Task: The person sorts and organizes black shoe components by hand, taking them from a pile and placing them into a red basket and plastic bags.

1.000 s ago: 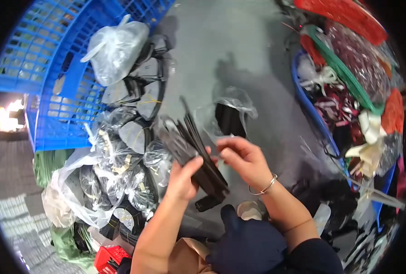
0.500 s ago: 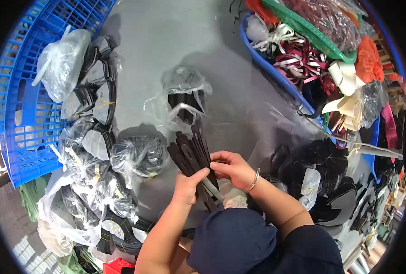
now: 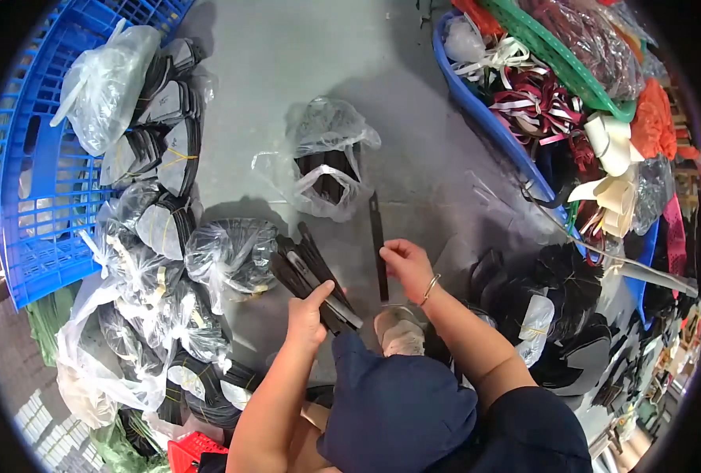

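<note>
My left hand (image 3: 308, 315) is closed round a sheaf of long dark strips (image 3: 307, 264), fanned out at their far ends. One of them shows a greyish face. A little to the right, my right hand (image 3: 409, 266) pinches a single dark strip (image 3: 377, 244) along its edge, apart from the sheaf and roughly upright in the picture. Beyond both hands, an opened clear plastic bag (image 3: 336, 130) lies on the grey floor with more dark strips (image 3: 319, 175) inside.
Blue crates (image 3: 55, 169) and a knotted clear bag (image 3: 110, 87) line the left, beside bundled dark cut pieces (image 3: 178, 158) and a filled plastic bag (image 3: 232, 256). At right, a blue tub (image 3: 484, 130) holds ribbons and a green basket (image 3: 559, 59); black pieces (image 3: 571, 276) lie below.
My right hand has moved away from the sheaf to the right, drawing one dark strip out. My left hand has shifted slightly left with the remaining strips.
</note>
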Action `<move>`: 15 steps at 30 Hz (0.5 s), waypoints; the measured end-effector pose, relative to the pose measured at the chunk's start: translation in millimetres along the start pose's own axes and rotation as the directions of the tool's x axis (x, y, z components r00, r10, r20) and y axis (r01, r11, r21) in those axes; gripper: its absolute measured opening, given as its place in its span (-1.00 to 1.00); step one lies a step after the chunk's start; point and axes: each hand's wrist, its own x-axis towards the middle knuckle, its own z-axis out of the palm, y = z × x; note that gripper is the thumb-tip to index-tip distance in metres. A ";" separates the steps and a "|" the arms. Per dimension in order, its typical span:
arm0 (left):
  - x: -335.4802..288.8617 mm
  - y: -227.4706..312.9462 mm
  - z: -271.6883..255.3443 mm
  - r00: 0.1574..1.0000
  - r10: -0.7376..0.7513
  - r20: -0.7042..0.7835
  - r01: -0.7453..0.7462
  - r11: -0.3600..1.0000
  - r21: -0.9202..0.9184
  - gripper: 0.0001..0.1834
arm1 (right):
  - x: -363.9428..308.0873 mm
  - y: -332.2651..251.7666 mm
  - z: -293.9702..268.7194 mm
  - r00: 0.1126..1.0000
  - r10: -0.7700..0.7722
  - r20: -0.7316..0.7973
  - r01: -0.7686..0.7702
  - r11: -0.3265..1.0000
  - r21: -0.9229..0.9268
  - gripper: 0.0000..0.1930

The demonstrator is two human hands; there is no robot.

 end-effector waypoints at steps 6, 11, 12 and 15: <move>0.2 -8.0 -0.5 0.999 -0.044 -0.008 0.045 0.999 0.013 -0.75 | -10.7 0.3 13.3 0.776 -0.630 0.033 0.499 0.580 -0.644 -0.70; -9.7 -9.1 9.7 0.999 -0.032 0.019 0.030 0.993 0.114 -0.71 | -29.7 -4.2 38.1 0.950 -0.025 0.310 0.087 0.979 -0.187 -0.74; -9.0 -10.2 9.3 1.000 -0.025 -0.002 0.025 0.992 0.127 -0.72 | -29.0 -5.9 38.0 0.959 0.021 0.281 0.032 0.983 -0.182 -0.75; -4.3 -13.7 -2.5 0.999 0.000 -0.036 0.004 0.995 0.102 -0.75 | -28.3 -5.6 39.1 0.964 0.071 0.257 -0.053 0.996 -0.076 -0.77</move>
